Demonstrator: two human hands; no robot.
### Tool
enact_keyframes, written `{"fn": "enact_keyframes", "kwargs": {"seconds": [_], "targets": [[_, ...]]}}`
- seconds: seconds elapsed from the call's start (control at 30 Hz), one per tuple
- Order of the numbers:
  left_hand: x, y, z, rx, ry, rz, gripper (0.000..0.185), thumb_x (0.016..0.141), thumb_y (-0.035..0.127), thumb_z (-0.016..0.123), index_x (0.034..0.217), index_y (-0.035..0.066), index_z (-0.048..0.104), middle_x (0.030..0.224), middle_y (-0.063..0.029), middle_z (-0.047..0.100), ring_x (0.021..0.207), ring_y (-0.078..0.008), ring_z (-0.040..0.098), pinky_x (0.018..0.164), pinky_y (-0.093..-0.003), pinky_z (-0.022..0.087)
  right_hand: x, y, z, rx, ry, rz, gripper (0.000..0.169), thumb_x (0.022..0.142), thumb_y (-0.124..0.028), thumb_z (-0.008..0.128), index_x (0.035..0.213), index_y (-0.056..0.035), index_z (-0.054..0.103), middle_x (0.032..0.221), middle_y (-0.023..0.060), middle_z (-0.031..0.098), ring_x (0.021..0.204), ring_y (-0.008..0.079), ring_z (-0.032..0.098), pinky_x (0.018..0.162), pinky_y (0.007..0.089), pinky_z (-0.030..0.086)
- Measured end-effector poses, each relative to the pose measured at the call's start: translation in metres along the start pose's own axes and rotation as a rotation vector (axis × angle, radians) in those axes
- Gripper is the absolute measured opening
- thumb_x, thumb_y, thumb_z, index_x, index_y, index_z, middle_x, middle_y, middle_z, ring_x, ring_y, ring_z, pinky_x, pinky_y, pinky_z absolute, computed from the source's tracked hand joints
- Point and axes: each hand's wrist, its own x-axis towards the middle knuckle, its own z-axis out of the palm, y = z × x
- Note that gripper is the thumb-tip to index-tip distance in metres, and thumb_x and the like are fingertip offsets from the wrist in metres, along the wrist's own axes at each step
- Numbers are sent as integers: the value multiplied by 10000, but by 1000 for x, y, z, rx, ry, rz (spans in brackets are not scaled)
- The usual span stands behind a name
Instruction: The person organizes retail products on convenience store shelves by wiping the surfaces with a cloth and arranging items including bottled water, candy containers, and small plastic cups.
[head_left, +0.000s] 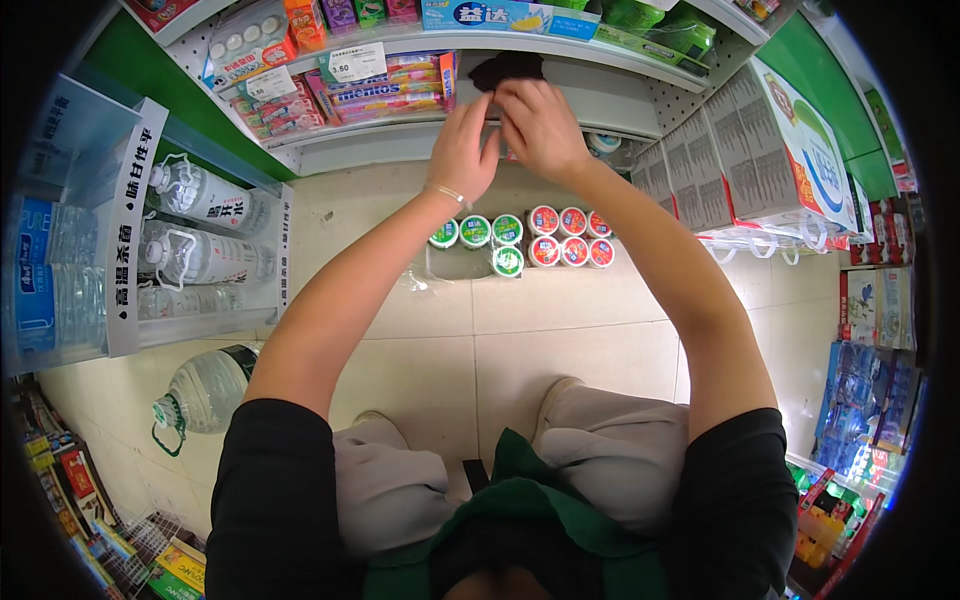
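Observation:
My left hand (463, 154) and my right hand (541, 126) meet at the front of a grey metal shelf (592, 101), fingertips close together. A dark cloth (508, 70) lies crumpled on that shelf just beyond my fingers. My right fingers overlap its near edge; the backs of the hands hide whether either one grips it. On the floor below my wrists stand several green-lidded gum tubs (475, 232), some in a clear plastic tray. Several red-lidded gum tubs (574, 223) are packed together just right of them.
Boxed Mentos rolls (390, 94) sit left of the cloth. Stacked cartons with handles (757, 150) flank my right arm. A rack of water bottles (210, 195) stands at left, and a large water jug (206, 390) is on the floor by my left elbow.

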Motion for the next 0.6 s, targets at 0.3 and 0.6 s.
{"fn": "enact_keyframes", "kwargs": {"seconds": [0.3, 0.6], "targets": [[-107, -45, -26, 178, -631, -152, 833, 744, 318, 781, 1407, 26, 369, 1321, -199, 472, 1213, -356, 478, 1014, -403, 418, -100, -44, 35, 18, -758, -116, 991, 715, -567, 743, 1470, -94, 312, 1346, 194, 481, 1291, 359, 423, 1119, 495, 266], [-129, -72, -25, 268, -885, -350, 838, 735, 283, 768, 1424, 47, 352, 1355, -201, 477, 1243, -359, 475, 1042, -394, 412, -103, -55, 43, 25, -1151, 19, 1284, 615, -603, 803, 1550, -202, 19, 1353, 270, 438, 1327, 409, 385, 1186, 512, 132]]}}
